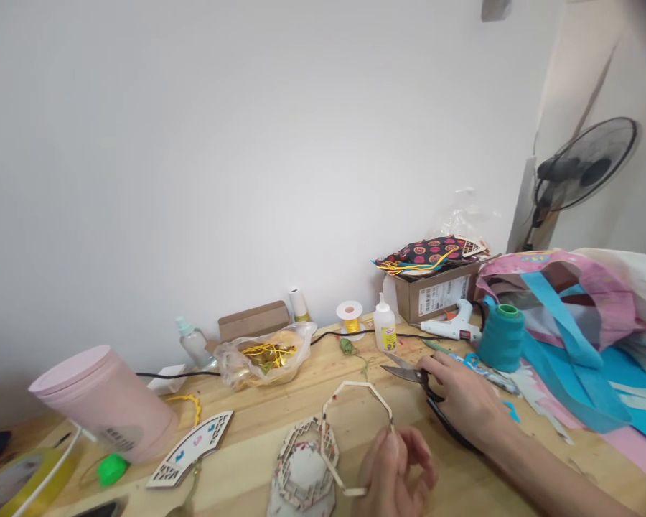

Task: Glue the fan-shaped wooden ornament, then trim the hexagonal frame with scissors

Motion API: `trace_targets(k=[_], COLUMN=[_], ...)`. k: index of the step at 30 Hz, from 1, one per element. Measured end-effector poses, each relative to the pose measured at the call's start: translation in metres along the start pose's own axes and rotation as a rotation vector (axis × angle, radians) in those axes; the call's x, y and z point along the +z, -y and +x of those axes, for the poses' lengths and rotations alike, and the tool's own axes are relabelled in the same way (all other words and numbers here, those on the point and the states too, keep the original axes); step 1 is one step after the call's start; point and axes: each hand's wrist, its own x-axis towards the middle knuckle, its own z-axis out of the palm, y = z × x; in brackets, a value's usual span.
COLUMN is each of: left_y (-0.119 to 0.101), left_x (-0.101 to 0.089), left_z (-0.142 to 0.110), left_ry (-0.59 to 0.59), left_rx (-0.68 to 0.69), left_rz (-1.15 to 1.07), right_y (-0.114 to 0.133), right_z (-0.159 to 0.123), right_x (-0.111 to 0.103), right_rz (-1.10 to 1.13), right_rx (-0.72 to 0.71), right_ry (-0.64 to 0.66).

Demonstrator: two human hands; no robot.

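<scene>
My left hand (395,470) pinches the edge of a thin octagonal wooden frame (358,385), which is tilted up off the table. Below and left of that frame lies a lattice-cut wooden piece (285,467) with a pale round middle. My right hand (463,398) is closed on a pair of black-handled scissors (409,373) at the tabletop; their blades point left and look parted. A fan-shaped wooden piece (197,449) with small coloured motifs lies farther left, a tassel cord hanging from it.
Behind the hands stand a glue bottle (385,324), a spool of yellow cord (349,319) and a white glue gun (452,324). A teal thread cone (502,337) and bags (576,301) crowd the right. At left are a pink bin (108,402) and a plastic bag (266,359).
</scene>
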Motion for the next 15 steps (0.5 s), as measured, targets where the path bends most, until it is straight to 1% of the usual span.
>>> trace_targets(k=[5, 7, 9, 10, 11, 13, 15], left_y=[-0.010, -0.010, -0.009, -0.008, -0.008, -0.008, -0.009], left_x=[-0.003, -0.005, -0.007, -0.008, -0.009, -0.009, -0.010], left_z=[0.002, 0.004, 0.006, 0.007, 0.007, 0.007, 0.006], left_ry=[-0.020, -0.008, 0.038, 0.076, 0.118, 0.189, 0.215], left_rx=[0.033, 0.039, 0.032, 0.028, 0.024, 0.014, 0.010], left_rz=[-0.002, 0.001, 0.026, 0.056, 0.095, 0.181, 0.257], right_y=[0.005, 0.004, 0.008, 0.011, 0.016, 0.026, 0.033], right_z=[0.000, 0.001, -0.001, -0.002, -0.004, -0.009, -0.014], right_x=[0.007, 0.008, 0.007, 0.006, 0.004, -0.001, -0.006], right_rz=[0.154, 0.309, 0.540, 0.665, 0.779, 0.994, 1.158], right_rx=[-0.092, -0.101, -0.071, -0.042, -0.012, 0.014, -0.004], right_ry=[-0.042, -0.090, -0.113, -0.097, -0.055, 0.077, 0.195])
